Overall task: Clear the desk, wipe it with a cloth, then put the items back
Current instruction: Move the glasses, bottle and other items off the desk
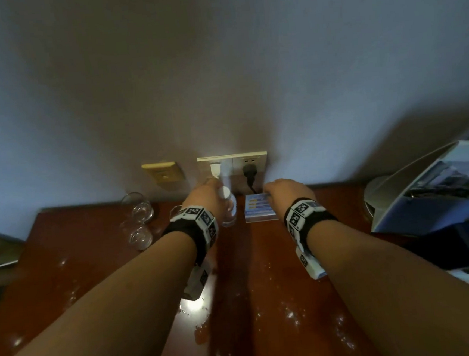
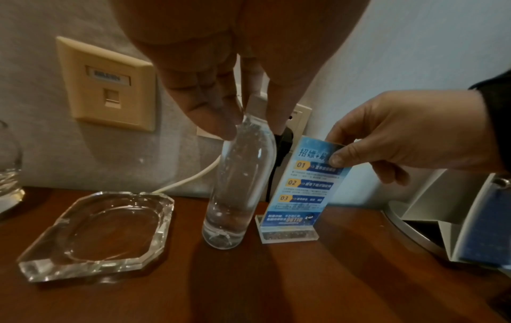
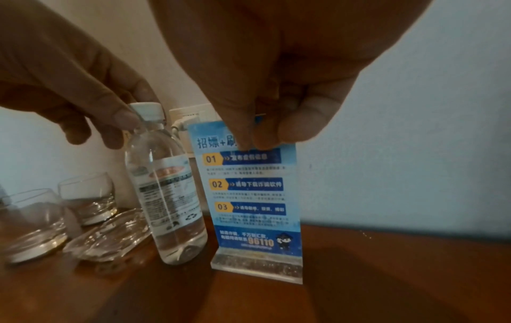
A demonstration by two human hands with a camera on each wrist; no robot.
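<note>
Glossy red-brown wooden worktop, wet, by wall | left hand pinches clear plastic water bottle neck | right hand pinches blue acrylic sign stand top | step: likely replacing items | next: release both upright
</note>
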